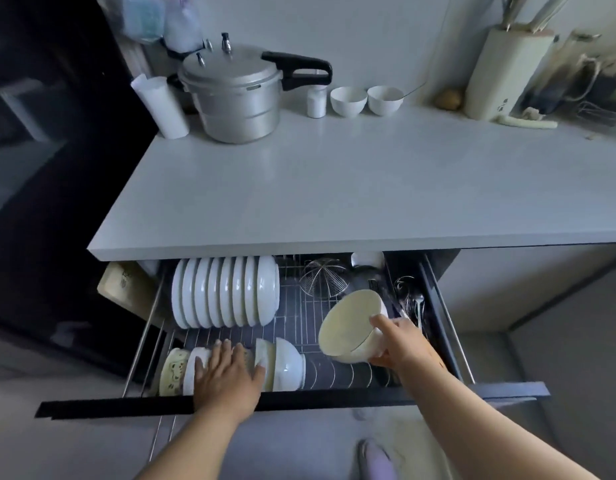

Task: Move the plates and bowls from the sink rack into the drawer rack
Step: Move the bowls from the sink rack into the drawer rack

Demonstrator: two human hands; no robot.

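While we lean over the pulled-out dark drawer with its wire rack (310, 317), our left hand (227, 374) lies spread, fingers straight, pressing on the front row of white bowls standing on edge (282, 363), steadying them beside a cream patterned dish (171, 372) at the row's left end. Behind them stands a tight row of white glazed plates on edge (225, 292). Further right, our right hand (400, 342) grips a cream ceramic bowl (351, 325) by its rim, thumb inside and fingers curled under the outer wall, tilted above the empty wire slots to the right of the bowl row. We judge the bowl rigid, fairly heavy for one hand, smooth-glazed, perhaps slippery, and liable to chip against wire or a neighbouring bowl. A rim pinch with fingers supporting the wall suits it; we should lower it gently into the slots. Up on the white counter (334, 188) sit an aluminium pressure cooker (237, 95) and two small white bowls (367, 100).
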